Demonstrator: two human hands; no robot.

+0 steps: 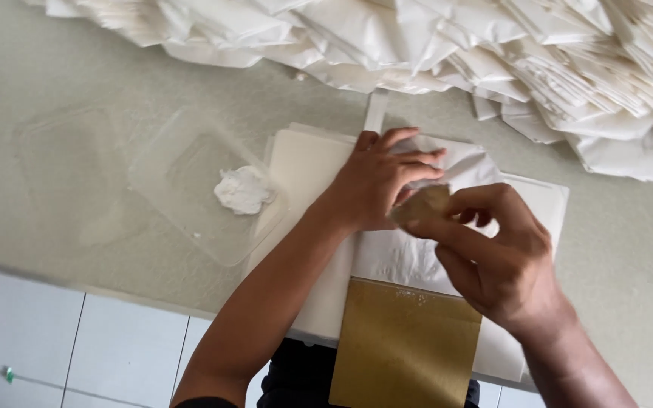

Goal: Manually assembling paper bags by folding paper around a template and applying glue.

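My left hand rests on a crumpled thin white sheet, with fingers curled and pinching it. The sheet lies on top of a stack of white paper. My right hand is raised just in front of it, holding a small tan, gold-tinged piece between thumb and fingers. A square gold foil sheet lies at the near edge of the stack, below both hands.
A clear plastic lid with a lump of white powder sits left of the stack. A large heap of folded white paper sheets fills the back of the pale surface. White floor tiles show at lower left.
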